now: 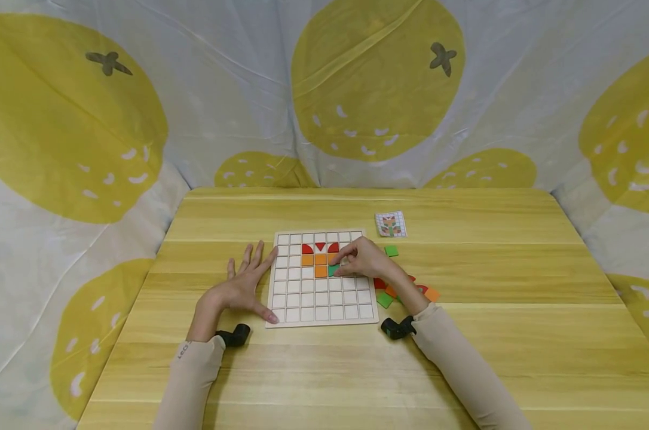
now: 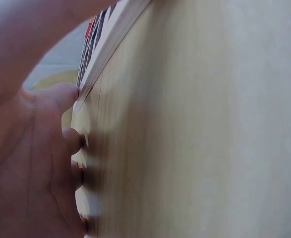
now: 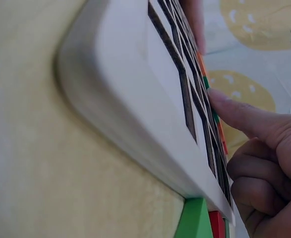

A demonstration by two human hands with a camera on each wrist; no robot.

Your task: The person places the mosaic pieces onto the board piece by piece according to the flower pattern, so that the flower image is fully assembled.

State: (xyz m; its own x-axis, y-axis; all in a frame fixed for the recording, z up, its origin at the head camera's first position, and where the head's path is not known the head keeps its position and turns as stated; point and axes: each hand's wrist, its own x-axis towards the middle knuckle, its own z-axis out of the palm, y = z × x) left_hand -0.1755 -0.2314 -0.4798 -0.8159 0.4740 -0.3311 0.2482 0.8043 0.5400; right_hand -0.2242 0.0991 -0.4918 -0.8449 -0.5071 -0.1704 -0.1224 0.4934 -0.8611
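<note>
A square white grid board [image 1: 294,298] lies on the table. My left hand [image 1: 241,289] is spread beside its left edge, thumb on the near corner and index fingertip at the rim. Over the middle of the grid, my right hand [image 1: 364,258] pinches a teal-green square tile [image 1: 332,270] with thumb and index finger, the tile sitting at a cell right of an orange tile [image 1: 321,271]. The right wrist view shows the thumb [image 3: 229,101] at the green tile and other fingers curled. Red pieces [image 1: 307,249] and more orange squares fill cells above.
Loose red, orange and green tiles [image 1: 385,300] lie right of the board, partly under my right forearm. A single green tile [image 1: 391,251] is farther back. Behind it lies a small pattern card [image 1: 391,224] with a coloured grid picture.
</note>
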